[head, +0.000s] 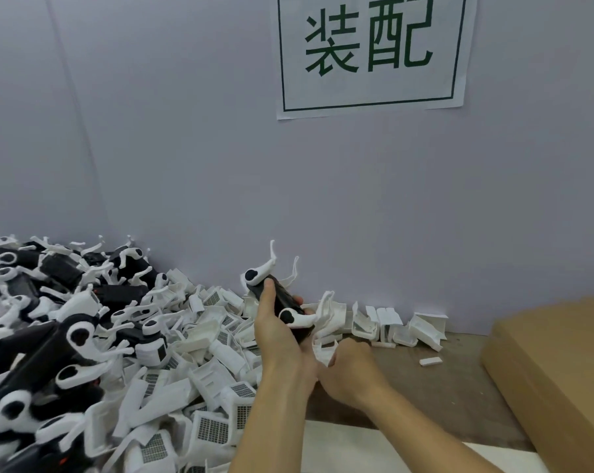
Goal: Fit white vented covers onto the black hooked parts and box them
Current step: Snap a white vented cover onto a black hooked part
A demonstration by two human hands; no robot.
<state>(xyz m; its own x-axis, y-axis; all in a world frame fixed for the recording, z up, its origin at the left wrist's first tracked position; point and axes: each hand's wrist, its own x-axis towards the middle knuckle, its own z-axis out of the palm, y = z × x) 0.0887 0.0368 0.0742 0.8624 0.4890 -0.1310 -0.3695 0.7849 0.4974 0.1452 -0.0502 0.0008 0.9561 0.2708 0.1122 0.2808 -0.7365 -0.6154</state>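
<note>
A: Progress? Early, I'd judge; big pile [84, 336] of loose black parts and white covers left of the hands; box [562, 377] right of the hands, its inside not visible, so boxed count can't be told.

B: Hands?

A: Left hand [277, 336] curled round black parts [285, 302], looks like two stacked, held up just above the bench [425, 380]; right hand [350, 373] just right of it, touching it, fingers curled on a white cover [324, 355]; cover not yet seated, I think.

B: Part look?

A: Black oblong body, white curved hook arm with a black oval pad at one end; cover is thin white shell, vent grid hidden here; more covers [391, 324] along the wall behind the hands.
</note>
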